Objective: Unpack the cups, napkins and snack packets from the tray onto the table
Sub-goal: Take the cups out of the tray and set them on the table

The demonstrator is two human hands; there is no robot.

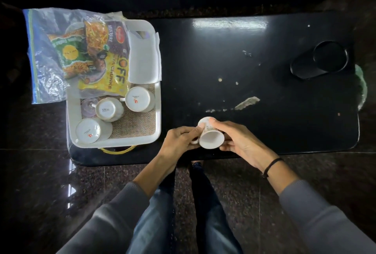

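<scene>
Both hands hold one white cup (210, 136) tipped on its side over the table's (264, 91) near edge: left hand (179, 142) at its handle, right hand (236, 137) around its body, right of the tray (157, 111).

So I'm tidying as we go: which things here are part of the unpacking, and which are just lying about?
Part of the job:
cup in both hands
three upturned cups
napkins
snack packets
white tray
black table

Just lying about:
black cup holder
crumbs and scuffs
</scene>
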